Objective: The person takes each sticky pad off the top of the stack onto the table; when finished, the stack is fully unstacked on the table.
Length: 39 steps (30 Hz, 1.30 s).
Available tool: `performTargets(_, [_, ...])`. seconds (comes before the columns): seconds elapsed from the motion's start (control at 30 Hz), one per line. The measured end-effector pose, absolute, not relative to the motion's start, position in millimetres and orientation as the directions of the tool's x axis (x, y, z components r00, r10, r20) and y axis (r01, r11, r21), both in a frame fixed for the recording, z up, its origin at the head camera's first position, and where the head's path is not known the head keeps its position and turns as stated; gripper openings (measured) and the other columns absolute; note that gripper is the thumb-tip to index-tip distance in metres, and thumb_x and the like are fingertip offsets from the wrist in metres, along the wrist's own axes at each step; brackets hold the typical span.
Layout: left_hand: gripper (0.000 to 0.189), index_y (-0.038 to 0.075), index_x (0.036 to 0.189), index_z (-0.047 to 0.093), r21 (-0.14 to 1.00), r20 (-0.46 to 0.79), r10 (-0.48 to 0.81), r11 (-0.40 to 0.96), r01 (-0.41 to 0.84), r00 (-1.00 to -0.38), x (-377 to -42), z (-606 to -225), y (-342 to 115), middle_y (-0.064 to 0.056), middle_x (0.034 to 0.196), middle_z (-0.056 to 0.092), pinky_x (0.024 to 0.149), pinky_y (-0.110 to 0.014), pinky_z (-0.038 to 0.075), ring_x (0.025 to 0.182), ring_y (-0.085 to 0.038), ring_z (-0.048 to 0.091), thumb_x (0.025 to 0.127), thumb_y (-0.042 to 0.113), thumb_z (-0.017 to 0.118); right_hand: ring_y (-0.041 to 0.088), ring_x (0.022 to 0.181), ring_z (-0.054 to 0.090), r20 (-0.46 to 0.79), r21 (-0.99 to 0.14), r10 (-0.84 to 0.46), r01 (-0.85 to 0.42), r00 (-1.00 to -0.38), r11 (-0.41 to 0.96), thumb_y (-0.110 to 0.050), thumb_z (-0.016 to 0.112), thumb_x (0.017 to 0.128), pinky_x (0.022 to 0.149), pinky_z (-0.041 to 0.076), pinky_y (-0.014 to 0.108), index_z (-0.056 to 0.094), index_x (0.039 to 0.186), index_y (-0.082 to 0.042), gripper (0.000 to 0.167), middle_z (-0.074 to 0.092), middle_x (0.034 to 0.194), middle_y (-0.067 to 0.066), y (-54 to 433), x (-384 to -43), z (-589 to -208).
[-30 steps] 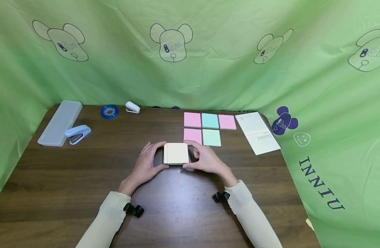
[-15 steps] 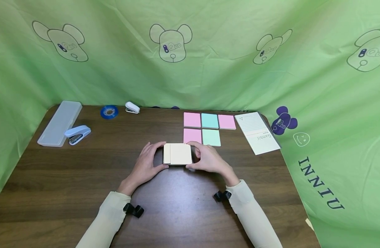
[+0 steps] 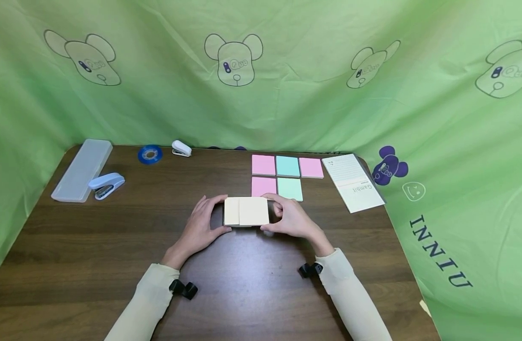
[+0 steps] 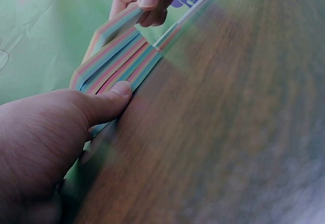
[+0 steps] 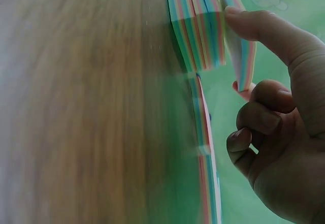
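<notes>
A stack of sticky note pads [image 3: 231, 211] with striped, many-coloured edges stands on the table in front of me. My left hand [image 3: 198, 228] grips the stack at its left side, and in the left wrist view the thumb [image 4: 114, 99] presses its near edge. The top pad [image 3: 254, 211], cream on its upper face, juts out to the right past the pads beneath. My right hand [image 3: 292, 220] pinches this pad by its near and far edges. In the right wrist view the top pad [image 5: 246, 64] is tilted a little off the stack [image 5: 197, 36], with a gap at its right end.
Beyond the right hand lie several pink, blue and green sticky pads [image 3: 288, 166] in two rows. Right of them is a notepad [image 3: 354, 183]. At the far left are a translucent case [image 3: 83, 170], a blue stapler [image 3: 107, 184], blue tape [image 3: 150, 154] and a white stapler [image 3: 182, 148].
My right hand has moved to the right, sliding the top pad along, so more of the pad beneath shows at the left. The left hand has stayed in place on the stack.
</notes>
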State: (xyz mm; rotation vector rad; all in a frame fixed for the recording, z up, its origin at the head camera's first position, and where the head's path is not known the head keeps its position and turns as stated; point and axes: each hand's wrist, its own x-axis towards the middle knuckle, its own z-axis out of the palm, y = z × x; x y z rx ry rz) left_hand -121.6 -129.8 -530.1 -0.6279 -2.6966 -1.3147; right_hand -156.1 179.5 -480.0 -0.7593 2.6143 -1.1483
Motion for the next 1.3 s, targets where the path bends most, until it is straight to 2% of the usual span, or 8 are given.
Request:
performTargets(0.43, [0.092,0.006,0.161,0.049,0.746,0.243,0.332,0.537,0.394,-0.911,-122,-531,-130,-0.015,0.156,0.061,0.138,-0.061,0.018,0.148,-0.036,0.053,0.084,0.008,0.099,0.003,0.069,0.029,0.103,-0.733,-0.483,-0.394,-0.870,0.554,-0.013,0.102,0.078,0.076,0.039,0.030,0.064,0.150,-0.010,0.081,0.030,0.075,-0.014,220,-156,-478])
performTargets(0.6, [0.093,0.005,0.160,0.049,0.749,0.242,0.329,0.534,0.392,-0.913,-121,-531,-131,-0.015,0.156,0.061,0.139,-0.060,0.017,0.149,-0.036,0.053,0.083,0.008,0.100,0.004,0.069,0.029,0.103,-0.725,-0.462,-0.385,-0.881,0.571,-0.012,0.102,0.079,0.075,0.038,0.030,0.064,0.149,-0.010,0.079,0.030,0.074,-0.014,234,-158,-476])
performTargets(0.87, [0.094,0.006,0.160,0.048,0.744,0.244,0.328,0.541,0.393,-0.913,-122,-531,-130,-0.014,0.155,0.061,0.139,-0.060,0.018,0.148,-0.036,0.054,0.082,0.007,0.100,0.004,0.068,0.030,0.097,-0.691,-0.436,-0.375,-0.895,0.617,-0.012,0.100,0.083,0.075,0.037,0.030,0.062,0.150,-0.011,0.077,0.031,0.074,-0.012,261,-162,-476])
performTargets(1.1, [0.093,0.006,0.161,0.048,0.744,0.230,0.324,0.549,0.380,-0.918,-121,-530,-129,-0.015,0.156,0.061,0.139,-0.060,0.018,0.149,-0.036,0.053,0.083,0.007,0.100,0.004,0.065,0.027,0.061,-0.707,-0.389,-0.315,-0.919,0.634,-0.010,0.098,0.085,0.074,0.037,0.028,0.061,0.152,-0.014,0.077,0.029,0.071,-0.011,288,-165,-477])
performTargets(1.3, [0.093,0.006,0.160,0.048,0.747,0.223,0.323,0.549,0.374,-0.920,-121,-530,-130,-0.015,0.157,0.060,0.139,-0.059,0.017,0.149,-0.036,0.052,0.083,0.007,0.100,0.008,0.066,0.030,0.018,-0.716,-0.364,-0.266,-0.931,0.645,-0.010,0.097,0.086,0.076,0.036,0.030,0.058,0.156,-0.015,0.080,0.031,0.072,-0.008,303,-168,-477])
